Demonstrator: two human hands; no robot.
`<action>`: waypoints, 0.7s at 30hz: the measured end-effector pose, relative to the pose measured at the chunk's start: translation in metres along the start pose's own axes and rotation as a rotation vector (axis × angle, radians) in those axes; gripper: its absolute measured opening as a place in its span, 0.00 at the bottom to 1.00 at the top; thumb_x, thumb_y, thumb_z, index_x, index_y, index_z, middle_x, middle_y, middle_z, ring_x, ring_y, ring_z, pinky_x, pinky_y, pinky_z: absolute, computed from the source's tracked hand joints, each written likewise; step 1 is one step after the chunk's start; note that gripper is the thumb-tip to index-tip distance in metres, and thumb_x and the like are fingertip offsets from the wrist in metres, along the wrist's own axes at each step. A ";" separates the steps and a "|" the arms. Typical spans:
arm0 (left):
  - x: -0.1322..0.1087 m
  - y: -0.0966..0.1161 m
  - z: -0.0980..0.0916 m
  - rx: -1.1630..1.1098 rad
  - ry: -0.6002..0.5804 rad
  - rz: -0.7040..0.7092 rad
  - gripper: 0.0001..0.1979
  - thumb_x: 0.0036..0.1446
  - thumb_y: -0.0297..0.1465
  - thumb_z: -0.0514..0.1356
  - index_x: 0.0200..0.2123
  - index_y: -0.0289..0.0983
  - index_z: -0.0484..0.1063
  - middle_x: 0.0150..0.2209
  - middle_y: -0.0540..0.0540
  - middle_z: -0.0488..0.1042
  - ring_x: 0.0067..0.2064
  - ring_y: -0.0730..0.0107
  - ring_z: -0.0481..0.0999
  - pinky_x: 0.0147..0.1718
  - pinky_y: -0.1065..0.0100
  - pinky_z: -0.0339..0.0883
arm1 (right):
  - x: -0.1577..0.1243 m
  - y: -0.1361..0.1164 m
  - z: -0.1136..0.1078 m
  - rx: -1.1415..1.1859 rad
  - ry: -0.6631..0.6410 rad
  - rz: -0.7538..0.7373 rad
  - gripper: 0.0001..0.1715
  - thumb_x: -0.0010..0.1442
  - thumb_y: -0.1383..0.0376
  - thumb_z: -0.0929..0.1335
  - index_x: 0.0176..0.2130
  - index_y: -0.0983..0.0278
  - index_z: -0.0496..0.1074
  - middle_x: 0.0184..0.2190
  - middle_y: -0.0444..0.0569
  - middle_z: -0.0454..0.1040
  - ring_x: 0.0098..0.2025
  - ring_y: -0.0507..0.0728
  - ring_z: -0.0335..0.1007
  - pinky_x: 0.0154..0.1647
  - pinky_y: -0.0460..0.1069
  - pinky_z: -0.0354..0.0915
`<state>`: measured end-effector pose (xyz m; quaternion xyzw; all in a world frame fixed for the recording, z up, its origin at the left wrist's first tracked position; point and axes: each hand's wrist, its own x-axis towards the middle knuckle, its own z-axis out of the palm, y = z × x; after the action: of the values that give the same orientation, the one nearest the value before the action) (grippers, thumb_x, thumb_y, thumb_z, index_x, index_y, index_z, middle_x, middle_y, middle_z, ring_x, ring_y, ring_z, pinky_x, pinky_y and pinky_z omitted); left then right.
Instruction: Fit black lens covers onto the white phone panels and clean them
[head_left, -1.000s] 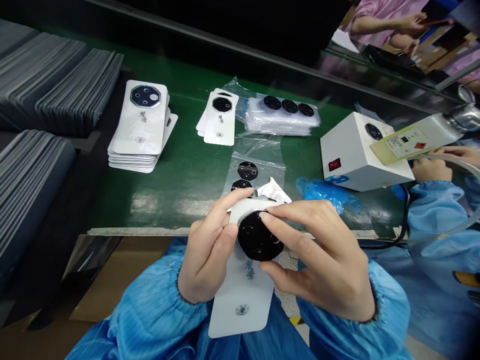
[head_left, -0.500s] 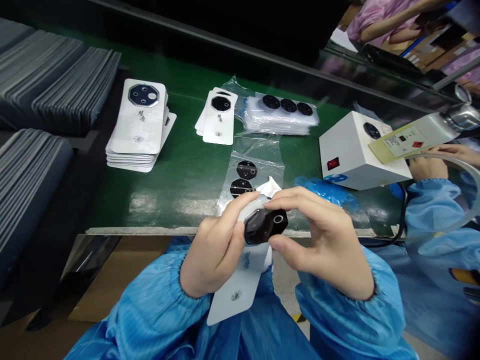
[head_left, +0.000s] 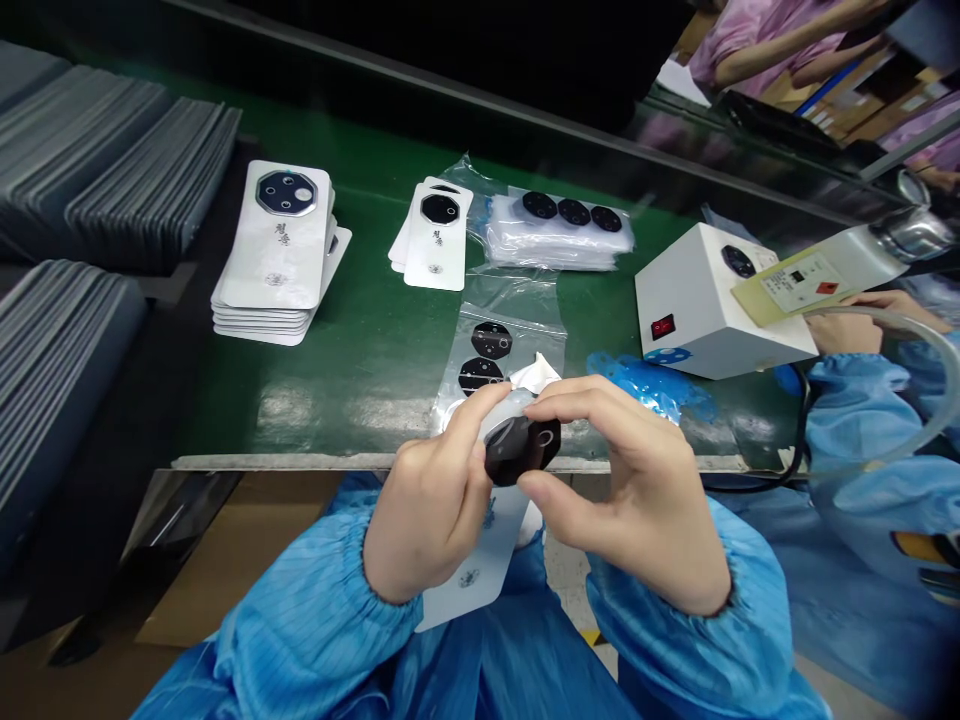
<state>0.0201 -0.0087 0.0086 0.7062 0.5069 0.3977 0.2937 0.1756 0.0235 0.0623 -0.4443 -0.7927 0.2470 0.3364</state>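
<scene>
My left hand [head_left: 431, 500] grips the upper end of a white phone back panel [head_left: 472, 580], which hangs down toward my lap at the bench edge. Between thumb and forefinger, my right hand [head_left: 630, 490] pinches a glossy black octagonal camera lens cover [head_left: 525, 448], one pale ring showing near its right side. The cover lies over the panel's camera area; whether it is fully seated I cannot tell. Just beyond my fingers, a clear zip bag [head_left: 459, 400] lies on the bench with two black lens covers on it. A crumpled white wipe [head_left: 536, 372] sits beside them.
Stacked white panels [head_left: 279, 240] stand left, and a smaller stack [head_left: 437, 245] stands at centre. Behind lie bagged lens covers [head_left: 559, 240]. Blue film scraps [head_left: 652, 385] are near a white box [head_left: 705, 300] with a bottle [head_left: 817, 275]. Grey panel rows [head_left: 150, 180] fill the left; a co-worker's hand [head_left: 847, 330] is right.
My right hand has moved slightly left, bringing the black lens cover over the panel's camera area. The panel has risen a little.
</scene>
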 end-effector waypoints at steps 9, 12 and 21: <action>0.001 -0.006 0.006 -0.150 -0.082 -0.094 0.24 0.60 0.30 0.50 0.60 0.38 0.53 0.32 0.48 0.76 0.28 0.65 0.76 0.27 0.68 0.65 | 0.000 -0.011 -0.004 0.087 0.004 -0.054 0.11 0.50 0.65 0.71 0.36 0.61 0.70 0.35 0.48 0.74 0.38 0.56 0.71 0.37 0.51 0.70; 0.000 -0.006 0.003 -0.284 -0.041 -0.124 0.20 0.62 0.31 0.49 0.58 0.40 0.57 0.31 0.49 0.76 0.29 0.66 0.75 0.28 0.68 0.65 | 0.002 -0.005 -0.010 0.178 0.024 -0.056 0.12 0.52 0.61 0.71 0.38 0.62 0.71 0.37 0.50 0.74 0.40 0.57 0.71 0.40 0.53 0.70; -0.002 0.000 -0.003 -0.750 0.040 -0.290 0.14 0.64 0.32 0.48 0.52 0.44 0.62 0.30 0.50 0.78 0.29 0.68 0.75 0.26 0.68 0.66 | -0.008 0.032 0.000 0.559 0.359 -0.004 0.16 0.56 0.52 0.66 0.38 0.60 0.72 0.37 0.52 0.72 0.42 0.60 0.69 0.39 0.56 0.70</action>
<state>0.0172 -0.0109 0.0099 0.4635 0.4266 0.5232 0.5740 0.1960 0.0323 0.0374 -0.3695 -0.6231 0.3721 0.5803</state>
